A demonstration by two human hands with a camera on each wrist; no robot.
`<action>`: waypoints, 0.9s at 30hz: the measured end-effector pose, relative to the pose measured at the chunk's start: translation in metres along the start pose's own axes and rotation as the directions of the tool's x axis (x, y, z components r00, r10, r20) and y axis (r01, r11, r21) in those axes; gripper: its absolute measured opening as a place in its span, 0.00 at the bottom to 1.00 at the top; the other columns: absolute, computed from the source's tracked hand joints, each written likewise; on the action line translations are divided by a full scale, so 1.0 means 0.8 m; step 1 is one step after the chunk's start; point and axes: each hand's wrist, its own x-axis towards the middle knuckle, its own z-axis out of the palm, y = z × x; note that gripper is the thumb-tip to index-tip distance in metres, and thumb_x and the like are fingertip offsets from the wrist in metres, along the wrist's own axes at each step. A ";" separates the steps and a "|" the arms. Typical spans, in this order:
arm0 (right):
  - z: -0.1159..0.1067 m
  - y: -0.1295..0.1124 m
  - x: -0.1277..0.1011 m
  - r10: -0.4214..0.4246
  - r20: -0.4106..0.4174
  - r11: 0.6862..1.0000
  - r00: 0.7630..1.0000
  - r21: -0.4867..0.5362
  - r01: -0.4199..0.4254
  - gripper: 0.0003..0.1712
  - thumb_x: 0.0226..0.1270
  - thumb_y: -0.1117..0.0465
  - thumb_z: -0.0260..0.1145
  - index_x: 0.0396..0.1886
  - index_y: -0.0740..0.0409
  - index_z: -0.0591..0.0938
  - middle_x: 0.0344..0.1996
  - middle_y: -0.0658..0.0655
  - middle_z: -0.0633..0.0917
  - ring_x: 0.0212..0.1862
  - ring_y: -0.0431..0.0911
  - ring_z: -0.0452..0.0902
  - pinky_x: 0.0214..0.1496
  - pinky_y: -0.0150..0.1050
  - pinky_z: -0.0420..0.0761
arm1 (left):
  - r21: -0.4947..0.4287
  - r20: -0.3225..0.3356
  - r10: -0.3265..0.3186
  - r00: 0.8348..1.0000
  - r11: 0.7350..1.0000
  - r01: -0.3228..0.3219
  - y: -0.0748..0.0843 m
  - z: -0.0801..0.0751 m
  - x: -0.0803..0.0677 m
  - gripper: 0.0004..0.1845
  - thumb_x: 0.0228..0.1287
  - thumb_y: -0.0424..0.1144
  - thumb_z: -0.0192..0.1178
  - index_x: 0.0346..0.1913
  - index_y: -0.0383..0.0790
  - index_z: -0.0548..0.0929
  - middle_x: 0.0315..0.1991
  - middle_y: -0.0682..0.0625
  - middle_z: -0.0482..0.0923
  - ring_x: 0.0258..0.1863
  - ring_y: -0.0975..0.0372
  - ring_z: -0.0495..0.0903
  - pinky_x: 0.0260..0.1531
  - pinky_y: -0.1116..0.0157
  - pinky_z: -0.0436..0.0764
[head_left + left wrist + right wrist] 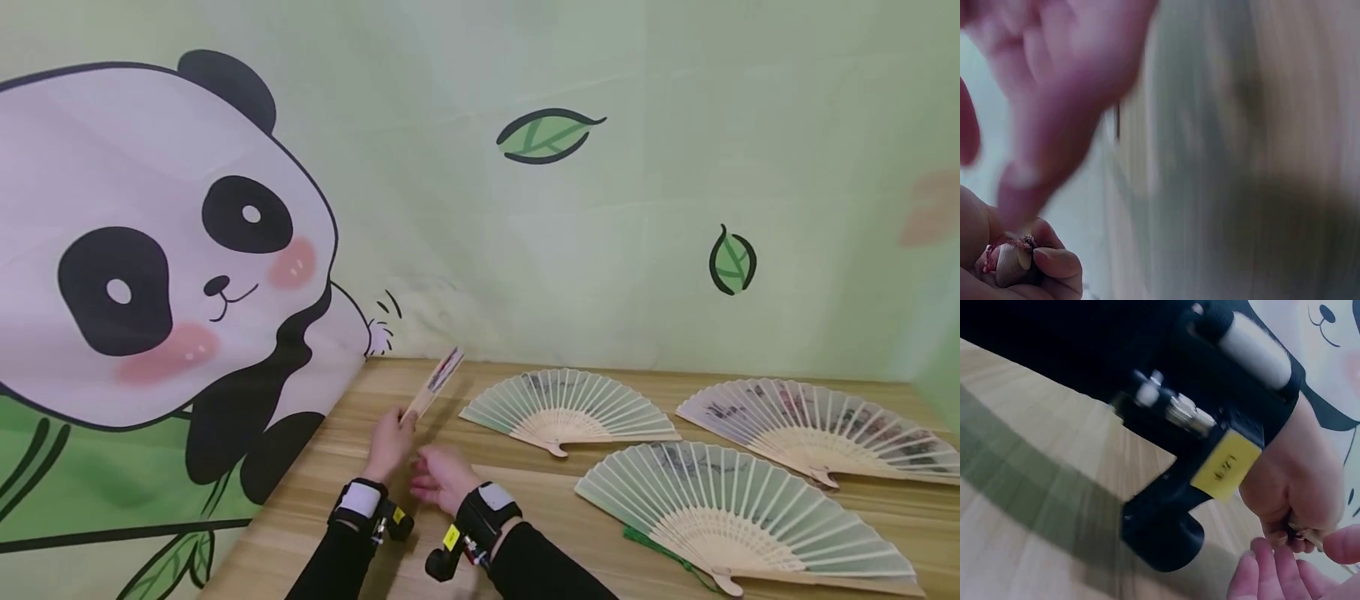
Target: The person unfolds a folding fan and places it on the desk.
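Observation:
My left hand [388, 448] grips a folded hand fan [438, 382] near its lower end, the fan slanting up and to the right above the table. In the left wrist view, the base of the fan [1015, 262] shows inside the curled fingers, with a bit of reddish cord by it. Close beside it on the right is my right hand [447, 478], its fingers loosely bent and holding nothing. The right wrist view shows the fingers [1279, 575] of this hand just below the left fist [1300, 481].
Three spread fans lie on the wooden table [300, 508]: a pale green one [570, 408] behind, another green one [720, 500] in front with a green cord [667, 550], and a lilac-toned one [817, 421] at right. A panda-printed backdrop [420, 167] stands behind.

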 end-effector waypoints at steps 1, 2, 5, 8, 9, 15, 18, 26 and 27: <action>-0.004 -0.002 0.002 -0.005 -0.006 1.000 1.000 -0.004 0.005 0.08 0.72 0.63 0.56 0.44 0.64 0.75 0.33 0.56 0.77 0.30 0.46 0.75 0.35 0.36 0.81 | -0.033 0.011 -0.006 1.000 0.999 0.006 0.005 0.004 -0.003 0.11 0.73 0.36 0.53 0.38 0.30 0.79 0.23 0.49 0.70 0.21 0.60 0.67 0.20 0.66 0.67; -0.007 -0.004 0.003 -0.013 -0.010 1.000 1.000 -0.011 0.013 0.08 0.72 0.63 0.56 0.43 0.63 0.76 0.32 0.55 0.77 0.29 0.45 0.75 0.33 0.35 0.80 | -0.062 0.023 -0.002 1.000 0.998 0.003 0.011 0.008 -0.007 0.10 0.74 0.35 0.52 0.38 0.30 0.79 0.24 0.49 0.70 0.21 0.60 0.68 0.20 0.66 0.67; -0.021 -0.012 0.008 -0.037 -0.017 0.999 0.999 -0.017 0.036 0.10 0.73 0.57 0.57 0.45 0.59 0.76 0.32 0.52 0.77 0.29 0.44 0.75 0.31 0.32 0.77 | -0.140 0.059 0.001 0.998 0.990 0.007 0.027 0.018 -0.018 0.11 0.74 0.35 0.51 0.38 0.30 0.78 0.25 0.48 0.72 0.21 0.61 0.69 0.19 0.67 0.68; -0.037 -0.022 0.012 -0.075 -0.064 0.997 0.995 -0.029 0.074 0.17 0.74 0.52 0.57 0.52 0.60 0.75 0.34 0.53 0.77 0.29 0.44 0.76 0.29 0.31 0.76 | -0.206 0.110 0.007 0.994 0.978 0.016 0.043 0.026 -0.030 0.11 0.76 0.35 0.50 0.40 0.29 0.77 0.26 0.48 0.72 0.22 0.61 0.70 0.20 0.67 0.69; -0.042 -0.026 0.014 -0.096 -0.082 0.995 0.992 -0.022 0.094 0.19 0.74 0.52 0.57 0.54 0.61 0.74 0.34 0.54 0.76 0.28 0.44 0.76 0.28 0.31 0.76 | -0.227 0.124 0.005 0.992 0.974 0.023 0.047 0.028 -0.033 0.11 0.76 0.35 0.49 0.40 0.29 0.77 0.26 0.48 0.72 0.23 0.61 0.70 0.21 0.68 0.70; -0.068 -0.048 0.017 -0.284 -0.194 0.958 0.939 -0.099 0.269 0.18 0.75 0.56 0.55 0.50 0.68 0.79 0.34 0.57 0.81 0.20 0.42 0.75 0.20 0.32 0.76 | -0.373 0.225 0.009 0.974 0.924 0.078 0.068 0.039 -0.050 0.12 0.77 0.35 0.48 0.43 0.26 0.76 0.25 0.49 0.69 0.21 0.63 0.67 0.18 0.72 0.66; -0.078 -0.054 0.014 -0.319 -0.193 0.945 0.928 -0.138 0.296 0.17 0.75 0.57 0.56 0.48 0.68 0.81 0.33 0.57 0.84 0.19 0.41 0.75 0.19 0.33 0.76 | -0.408 0.251 0.022 0.968 0.909 0.085 0.074 0.042 -0.055 0.13 0.78 0.36 0.47 0.42 0.27 0.75 0.23 0.50 0.67 0.20 0.64 0.66 0.17 0.73 0.64; -0.102 -0.062 -0.005 -0.339 -0.181 0.927 0.923 -0.234 0.294 0.15 0.73 0.58 0.60 0.47 0.66 0.83 0.30 0.56 0.85 0.21 0.43 0.78 0.19 0.30 0.72 | -0.396 0.249 0.055 0.967 0.917 0.050 0.081 0.049 -0.062 0.18 0.79 0.40 0.44 0.44 0.27 0.78 0.22 0.50 0.69 0.18 0.63 0.69 0.17 0.70 0.70; -0.105 -0.063 -0.009 -0.347 -0.172 0.920 0.922 -0.252 0.300 0.15 0.73 0.58 0.60 0.47 0.66 0.83 0.30 0.56 0.85 0.21 0.42 0.78 0.19 0.30 0.71 | -0.380 0.240 0.068 0.968 0.924 0.029 0.082 0.049 -0.062 0.17 0.79 0.39 0.45 0.44 0.28 0.79 0.23 0.50 0.70 0.19 0.63 0.70 0.17 0.70 0.70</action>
